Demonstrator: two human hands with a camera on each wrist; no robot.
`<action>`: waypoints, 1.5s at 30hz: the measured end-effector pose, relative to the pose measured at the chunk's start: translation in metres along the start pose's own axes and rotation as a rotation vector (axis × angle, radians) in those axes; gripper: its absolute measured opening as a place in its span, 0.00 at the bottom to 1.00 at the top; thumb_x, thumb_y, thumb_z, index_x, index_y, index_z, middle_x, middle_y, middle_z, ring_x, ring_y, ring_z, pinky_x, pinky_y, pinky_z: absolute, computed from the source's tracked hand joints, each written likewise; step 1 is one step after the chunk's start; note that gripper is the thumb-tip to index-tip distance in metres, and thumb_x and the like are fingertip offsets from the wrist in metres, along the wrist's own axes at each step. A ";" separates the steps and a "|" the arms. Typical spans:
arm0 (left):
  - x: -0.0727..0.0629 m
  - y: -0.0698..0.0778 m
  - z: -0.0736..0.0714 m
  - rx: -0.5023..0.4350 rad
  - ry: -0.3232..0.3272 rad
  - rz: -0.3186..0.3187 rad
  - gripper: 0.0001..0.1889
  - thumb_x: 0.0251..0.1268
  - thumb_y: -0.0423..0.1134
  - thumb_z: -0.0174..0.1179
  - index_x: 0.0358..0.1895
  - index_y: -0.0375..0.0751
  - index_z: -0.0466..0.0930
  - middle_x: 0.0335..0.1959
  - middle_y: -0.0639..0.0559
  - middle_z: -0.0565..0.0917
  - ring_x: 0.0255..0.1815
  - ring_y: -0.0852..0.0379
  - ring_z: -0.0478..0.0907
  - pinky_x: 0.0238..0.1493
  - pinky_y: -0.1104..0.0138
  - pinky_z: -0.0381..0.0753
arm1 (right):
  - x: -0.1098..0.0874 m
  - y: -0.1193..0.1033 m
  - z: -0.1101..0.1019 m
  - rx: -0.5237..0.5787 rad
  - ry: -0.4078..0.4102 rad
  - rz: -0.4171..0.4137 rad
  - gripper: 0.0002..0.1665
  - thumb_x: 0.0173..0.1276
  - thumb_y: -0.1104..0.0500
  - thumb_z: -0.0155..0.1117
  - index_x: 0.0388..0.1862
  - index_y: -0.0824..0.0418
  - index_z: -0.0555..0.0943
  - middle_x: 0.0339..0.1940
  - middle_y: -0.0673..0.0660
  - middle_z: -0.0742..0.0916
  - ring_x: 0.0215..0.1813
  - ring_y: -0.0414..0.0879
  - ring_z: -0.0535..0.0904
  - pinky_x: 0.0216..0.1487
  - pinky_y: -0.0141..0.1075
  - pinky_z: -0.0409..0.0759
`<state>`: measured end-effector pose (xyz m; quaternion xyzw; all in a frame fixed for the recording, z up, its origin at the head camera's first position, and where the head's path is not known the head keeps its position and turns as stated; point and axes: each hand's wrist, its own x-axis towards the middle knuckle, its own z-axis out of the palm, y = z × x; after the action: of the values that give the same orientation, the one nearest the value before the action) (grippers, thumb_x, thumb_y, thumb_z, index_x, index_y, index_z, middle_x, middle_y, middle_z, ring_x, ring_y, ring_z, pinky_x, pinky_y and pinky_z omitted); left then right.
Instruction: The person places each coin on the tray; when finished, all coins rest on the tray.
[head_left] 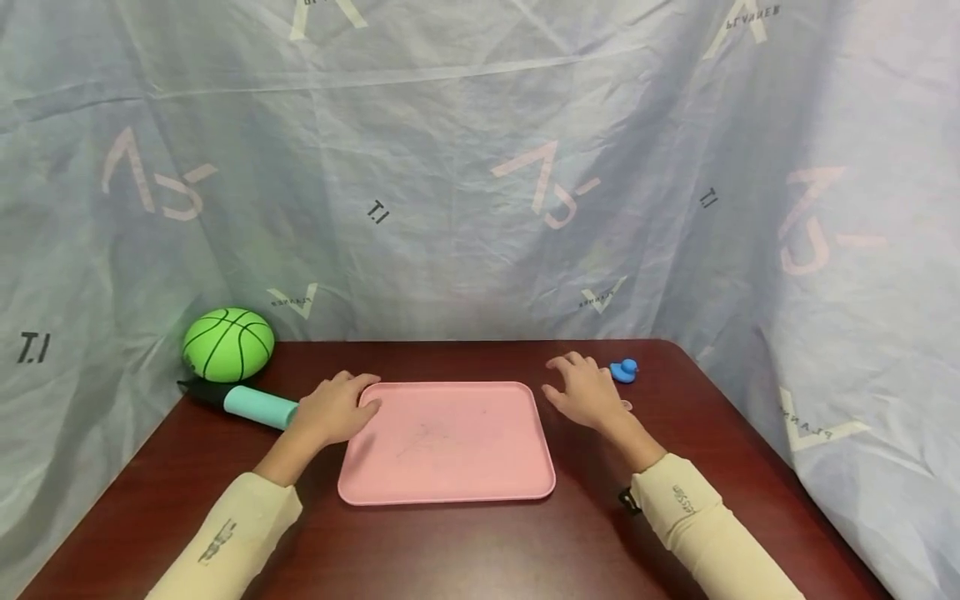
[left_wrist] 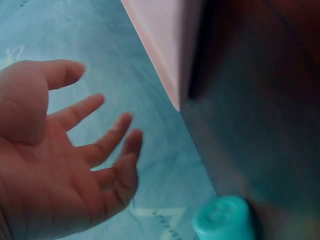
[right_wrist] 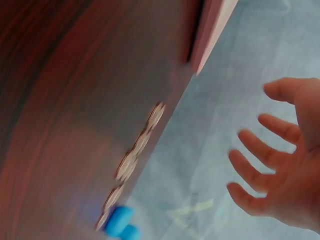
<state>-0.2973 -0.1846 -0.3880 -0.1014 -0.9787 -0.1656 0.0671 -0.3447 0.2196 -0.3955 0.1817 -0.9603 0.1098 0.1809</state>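
A pink rectangular tray (head_left: 457, 450) lies on the dark red table between both hands. My left hand (head_left: 336, 407) hovers at the tray's back left corner, and in the left wrist view its fingers (left_wrist: 112, 132) are spread and loosely bent with nothing in them. To the right of the tray is my right hand (head_left: 587, 393), also empty, its fingers (right_wrist: 257, 145) apart in the right wrist view. Close beyond it sits a small blue rubber duck (head_left: 623, 371). Several flat light-brown discs (right_wrist: 127, 166) lie in a row near the duck, mostly hidden by the hand in the head view.
At the back left stands a green ball (head_left: 228, 344) with black lines. In front of it lies a teal cylinder (head_left: 260, 406) with a black tapered end, partly behind the left hand. Grey printed cloth (head_left: 450, 208) hangs behind the table (head_left: 465, 550) and at its sides.
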 end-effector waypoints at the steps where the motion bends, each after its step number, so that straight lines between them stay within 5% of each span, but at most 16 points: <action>1: -0.001 -0.003 -0.001 -0.024 -0.034 -0.013 0.25 0.68 0.49 0.58 0.66 0.46 0.75 0.51 0.42 0.81 0.48 0.43 0.79 0.40 0.46 0.79 | -0.001 0.006 -0.001 0.018 -0.022 0.012 0.24 0.65 0.47 0.67 0.56 0.58 0.81 0.53 0.60 0.83 0.52 0.59 0.79 0.47 0.57 0.77; 6: -0.006 -0.016 -0.001 -0.112 -0.185 -0.072 0.28 0.68 0.48 0.60 0.68 0.39 0.72 0.44 0.45 0.84 0.41 0.49 0.81 0.39 0.52 0.79 | -0.003 0.031 -0.001 0.149 -0.140 0.089 0.20 0.64 0.51 0.70 0.50 0.61 0.83 0.42 0.57 0.87 0.44 0.51 0.84 0.44 0.51 0.81; 11: -0.006 -0.025 0.006 -0.148 -0.256 -0.047 0.33 0.65 0.45 0.64 0.69 0.32 0.69 0.42 0.45 0.84 0.40 0.50 0.80 0.39 0.57 0.78 | -0.003 0.051 0.004 0.209 -0.195 0.056 0.10 0.62 0.61 0.68 0.41 0.64 0.84 0.30 0.53 0.87 0.31 0.44 0.81 0.34 0.43 0.81; 17: -0.009 -0.034 0.009 -0.203 -0.246 0.005 0.34 0.58 0.37 0.70 0.66 0.26 0.71 0.36 0.50 0.83 0.32 0.55 0.74 0.33 0.63 0.74 | -0.001 0.061 0.009 0.253 -0.240 -0.010 0.08 0.57 0.67 0.71 0.37 0.65 0.85 0.28 0.54 0.86 0.27 0.42 0.77 0.29 0.36 0.78; 29: -0.008 -0.028 0.007 -0.174 -0.289 0.014 0.35 0.54 0.38 0.74 0.65 0.28 0.72 0.37 0.50 0.83 0.36 0.54 0.75 0.39 0.60 0.76 | 0.002 0.063 0.019 0.182 -0.328 -0.122 0.04 0.58 0.63 0.76 0.30 0.58 0.87 0.28 0.49 0.86 0.30 0.40 0.77 0.34 0.37 0.78; 35: -0.006 -0.033 0.008 -0.195 -0.328 0.040 0.37 0.56 0.41 0.73 0.67 0.30 0.71 0.53 0.38 0.80 0.54 0.41 0.76 0.56 0.49 0.75 | 0.010 0.064 0.019 0.212 -0.376 -0.078 0.06 0.57 0.60 0.78 0.29 0.55 0.87 0.28 0.48 0.85 0.31 0.41 0.76 0.35 0.37 0.78; 40: -0.001 -0.041 0.009 -0.189 -0.373 0.064 0.40 0.55 0.47 0.73 0.70 0.35 0.70 0.73 0.32 0.62 0.70 0.21 0.54 0.64 0.35 0.62 | 0.014 0.069 0.024 0.244 -0.399 -0.047 0.05 0.59 0.61 0.76 0.33 0.58 0.88 0.30 0.49 0.87 0.32 0.41 0.78 0.36 0.37 0.79; 45: 0.003 -0.043 0.010 -0.178 -0.410 0.060 0.45 0.54 0.49 0.74 0.74 0.38 0.65 0.78 0.34 0.54 0.72 0.20 0.48 0.64 0.34 0.61 | 0.013 0.069 0.022 0.277 -0.422 -0.077 0.09 0.57 0.63 0.75 0.38 0.62 0.87 0.32 0.51 0.88 0.36 0.42 0.81 0.39 0.39 0.82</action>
<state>-0.3111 -0.2208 -0.4098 -0.1674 -0.9499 -0.2253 -0.1373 -0.3900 0.2720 -0.4204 0.2600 -0.9450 0.1932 -0.0461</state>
